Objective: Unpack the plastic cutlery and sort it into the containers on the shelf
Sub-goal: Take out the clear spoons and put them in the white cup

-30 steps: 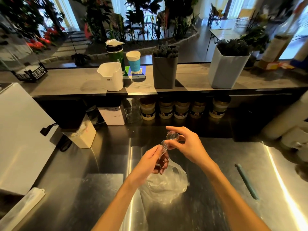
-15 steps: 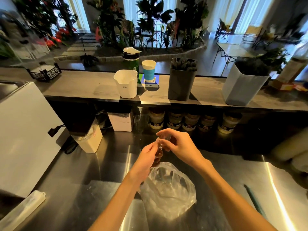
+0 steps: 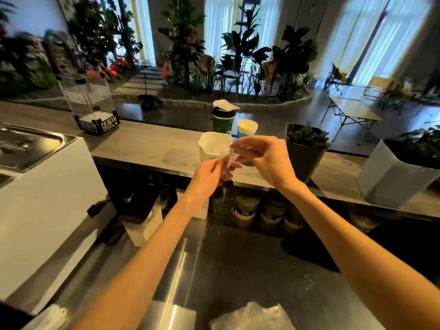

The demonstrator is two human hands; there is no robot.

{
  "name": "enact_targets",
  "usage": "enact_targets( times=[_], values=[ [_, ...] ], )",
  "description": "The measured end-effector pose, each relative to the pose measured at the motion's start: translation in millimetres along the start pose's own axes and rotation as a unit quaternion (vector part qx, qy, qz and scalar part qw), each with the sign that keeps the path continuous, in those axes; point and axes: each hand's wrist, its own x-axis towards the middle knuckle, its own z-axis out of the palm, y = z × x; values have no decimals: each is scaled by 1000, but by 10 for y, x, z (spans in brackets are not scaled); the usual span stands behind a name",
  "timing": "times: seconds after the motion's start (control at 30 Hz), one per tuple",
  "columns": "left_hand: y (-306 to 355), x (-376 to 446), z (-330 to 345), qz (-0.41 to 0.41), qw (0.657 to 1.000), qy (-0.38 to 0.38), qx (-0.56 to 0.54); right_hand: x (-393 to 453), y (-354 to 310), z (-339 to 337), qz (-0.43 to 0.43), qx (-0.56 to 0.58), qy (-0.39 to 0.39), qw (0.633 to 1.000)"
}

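Both my hands are raised to the shelf, just in front of the white container [image 3: 212,146]. My left hand [image 3: 209,173] and my right hand [image 3: 266,158] together pinch a clear plastic spoon [image 3: 232,157], blurred by motion, at the container's right rim. The black container [image 3: 304,160] full of dark cutlery stands to the right of my right hand. A larger grey-white container [image 3: 392,182], also filled with dark cutlery, sits at the far right of the shelf. The clear plastic bag [image 3: 252,316] lies on the steel counter at the bottom edge.
A green cup [image 3: 222,120] and a blue tub [image 3: 247,129] stand behind the white container. A clear box with a black base [image 3: 91,106] is at shelf left. A white appliance [image 3: 40,198] fills the left. Jars [image 3: 247,207] line up under the shelf.
Both hands have lifted the clear spoon from above the bag up to the white container on the shelf. The view has tilted upward and the bag stayed on the counter.
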Motion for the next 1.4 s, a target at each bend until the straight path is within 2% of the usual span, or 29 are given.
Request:
enact_targets(
  times=[0.13,0.2,0.3,0.43,0.57,0.7,0.8,0.83,0.93,1.0,1.07,1.1,1.17,1.23,1.27,1.33,1.4],
  values=[
    [121,582,-381,41,988,94,117,702,32,103,-74,-37,45,996],
    [106,806,-511,50,982,120,136,978,156,205,-69,-72,46,994],
    [69,1008,-598,48,981,114,150,1202,340,406,-54,-123,15,991],
    [7,1093,-613,34,981,101,165,1253,479,555,-38,-243,-104,964],
    [3,974,-596,42,978,99,177,1151,466,429,-51,-239,-87,966],
    [39,602,-481,61,974,93,198,620,307,158,-38,-169,-40,984],
    [-8,121,-314,61,984,65,157,-128,241,-11,36,-99,-57,993],
    [-61,-74,-221,62,986,35,148,-433,267,-50,62,-78,-70,993],
    [-298,-696,116,39,984,-142,102,-1379,468,-74,162,-8,-121,979],
    [-485,-1092,369,6,961,-269,62,-1992,627,-70,244,15,-155,957],
    [-713,-1446,620,-39,926,-373,42,-2539,765,-76,283,-8,-187,941],
    [-831,-1607,734,-53,906,-418,50,-2787,831,-71,290,-32,-207,934],
    [-1183,-1857,922,-31,869,-471,147,-3218,979,1,295,-84,-258,916],
    [-1559,-2026,1030,20,828,-463,317,-3543,1151,121,307,-124,-289,898],
    [-1699,-2079,1030,32,811,-433,392,-3657,1224,182,308,-146,-294,893],
    [-1887,-2145,977,22,797,-375,472,-3794,1312,276,295,-179,-302,889],
    [-1964,-2158,895,5,757,-344,555,-3845,1351,347,285,-188,-327,881]
  ],
)
